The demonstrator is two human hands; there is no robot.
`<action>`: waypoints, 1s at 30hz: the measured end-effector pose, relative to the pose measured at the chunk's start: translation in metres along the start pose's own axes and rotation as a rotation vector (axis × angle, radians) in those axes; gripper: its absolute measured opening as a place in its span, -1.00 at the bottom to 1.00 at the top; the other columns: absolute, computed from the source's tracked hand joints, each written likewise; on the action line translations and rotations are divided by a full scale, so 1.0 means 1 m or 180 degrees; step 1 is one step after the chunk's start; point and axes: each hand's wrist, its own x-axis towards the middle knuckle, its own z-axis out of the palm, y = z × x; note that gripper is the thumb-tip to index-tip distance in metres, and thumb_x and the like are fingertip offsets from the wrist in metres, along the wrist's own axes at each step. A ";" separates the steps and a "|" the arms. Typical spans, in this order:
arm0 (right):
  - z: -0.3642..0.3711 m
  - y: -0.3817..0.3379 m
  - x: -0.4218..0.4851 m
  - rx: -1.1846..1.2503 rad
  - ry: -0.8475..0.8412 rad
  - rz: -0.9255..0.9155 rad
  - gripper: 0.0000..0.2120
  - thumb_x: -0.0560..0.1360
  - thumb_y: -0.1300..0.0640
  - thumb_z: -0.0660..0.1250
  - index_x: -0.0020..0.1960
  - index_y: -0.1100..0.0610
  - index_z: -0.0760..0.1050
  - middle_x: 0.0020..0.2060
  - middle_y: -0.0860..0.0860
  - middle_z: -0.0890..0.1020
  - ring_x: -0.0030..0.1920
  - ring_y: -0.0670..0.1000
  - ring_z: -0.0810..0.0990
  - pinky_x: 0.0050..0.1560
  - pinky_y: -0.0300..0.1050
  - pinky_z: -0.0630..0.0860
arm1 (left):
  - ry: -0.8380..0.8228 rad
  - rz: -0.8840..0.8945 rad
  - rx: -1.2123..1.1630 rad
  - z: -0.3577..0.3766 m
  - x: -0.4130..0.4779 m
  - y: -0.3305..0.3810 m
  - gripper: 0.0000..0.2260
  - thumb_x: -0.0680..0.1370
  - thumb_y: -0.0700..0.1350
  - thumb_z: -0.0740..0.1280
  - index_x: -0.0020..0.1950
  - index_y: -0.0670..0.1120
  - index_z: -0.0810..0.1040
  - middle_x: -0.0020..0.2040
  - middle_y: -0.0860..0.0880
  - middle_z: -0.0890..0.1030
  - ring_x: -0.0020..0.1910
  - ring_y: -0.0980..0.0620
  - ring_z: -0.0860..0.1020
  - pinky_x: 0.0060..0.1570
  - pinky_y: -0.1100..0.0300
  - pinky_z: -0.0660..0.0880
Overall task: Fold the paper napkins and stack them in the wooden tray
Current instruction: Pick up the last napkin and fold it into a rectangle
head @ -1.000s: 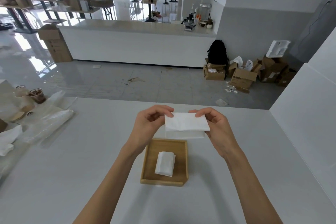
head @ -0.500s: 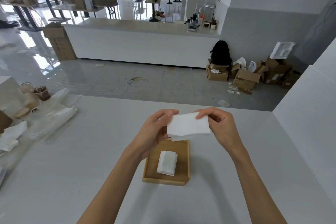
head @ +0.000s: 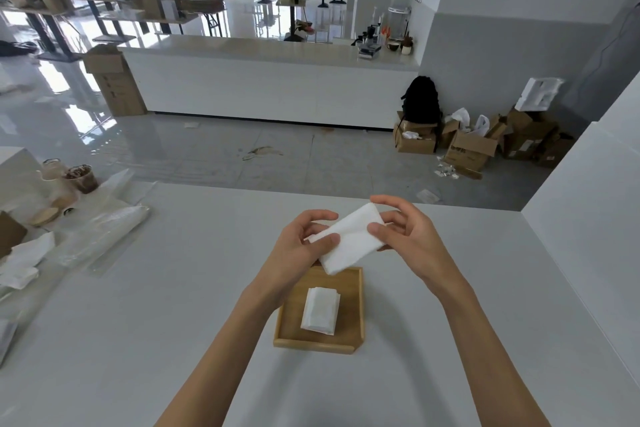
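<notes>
Two bare hands hold one folded white paper napkin (head: 349,240) in the air above the far edge of the square wooden tray (head: 356,291), hiding that edge. Left hand (head: 298,253) pinches the napkin's lower-left end, thumb on top; fingers beneath are hidden. Right hand (head: 412,239) pinches the upper-right end, remaining fingers spread loose. Napkin long axis runs diagonally, lower-left to upper-right. A small stack of folded white napkins (head: 320,310) lies inside the tray on the white desk (head: 138,322).
</notes>
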 end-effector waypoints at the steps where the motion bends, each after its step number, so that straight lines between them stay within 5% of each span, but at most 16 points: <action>1: 0.000 -0.002 0.001 -0.0086 -0.0105 -0.0050 -0.61 0.54 0.24 0.42 0.30 -0.05 0.50 -0.05 0.02 0.72 -0.01 0.04 0.70 -0.11 -0.13 0.64 | -0.0084 -0.0079 0.0031 0.001 -0.002 0.000 -0.81 0.60 -0.14 0.38 0.21 -0.03 0.60 0.09 -0.23 0.63 -0.01 -0.01 0.66 -0.14 0.20 0.59; 4: 0.001 -0.010 0.004 -0.0305 -0.0387 -0.0184 -0.59 0.55 0.25 0.40 0.32 -0.08 0.49 -0.05 0.02 0.73 -0.02 0.06 0.68 -0.03 -0.06 0.61 | -0.0165 -0.0127 0.0231 0.004 -0.005 -0.002 -0.85 0.61 -0.06 0.36 0.11 -0.08 0.65 0.06 -0.16 0.68 -0.02 -0.03 0.66 -0.14 0.26 0.58; 9: 0.010 -0.007 -0.002 0.0141 -0.0157 0.0032 -0.58 0.59 0.10 0.36 0.42 -0.07 0.40 0.00 0.02 0.74 0.05 -0.01 0.71 0.05 -0.06 0.66 | 0.0274 -0.0054 -0.0291 0.013 -0.014 -0.012 -0.86 0.63 -0.11 0.34 0.10 -0.15 0.61 0.03 -0.17 0.70 -0.02 -0.12 0.68 -0.03 0.03 0.62; 15: 0.028 0.016 -0.023 0.0075 -0.0006 0.0118 -0.57 0.60 0.16 0.35 0.39 -0.16 0.40 -0.09 0.02 0.74 0.01 0.01 0.71 0.00 -0.15 0.65 | 0.0256 -0.0299 -0.0398 0.015 -0.033 -0.028 -0.86 0.64 -0.21 0.31 0.15 -0.24 0.50 0.01 -0.35 0.63 0.03 -0.23 0.68 -0.04 0.05 0.65; 20: 0.035 0.028 -0.045 -0.0071 -0.0621 0.0177 -0.40 0.62 0.08 0.32 0.48 -0.39 0.19 0.06 -0.05 0.65 0.05 -0.09 0.67 0.06 -0.16 0.63 | 0.0428 -0.0370 -0.0447 0.013 -0.043 -0.040 -0.86 0.64 -0.20 0.30 0.17 -0.23 0.48 0.00 -0.19 0.71 0.03 -0.17 0.70 0.03 -0.02 0.66; 25: 0.045 0.044 -0.057 -0.0150 -0.0315 0.0086 -0.56 0.60 0.24 0.33 0.29 -0.26 0.51 0.08 -0.09 0.64 -0.03 -0.07 0.61 -0.03 -0.23 0.57 | 0.0581 -0.0199 -0.0157 0.010 -0.047 -0.047 -0.70 0.63 -0.23 0.32 0.33 -0.03 0.41 -0.01 -0.16 0.66 -0.01 -0.08 0.70 -0.09 0.07 0.68; 30: 0.051 0.051 -0.060 -0.0116 -0.0153 0.0265 -0.63 0.61 0.21 0.33 0.26 -0.22 0.52 0.11 -0.07 0.64 0.01 -0.13 0.62 -0.02 -0.21 0.61 | 0.0542 0.0104 0.0036 0.006 -0.049 -0.057 -0.51 0.62 -0.26 0.33 0.47 0.09 0.32 0.08 -0.13 0.61 0.02 -0.05 0.68 -0.07 0.06 0.67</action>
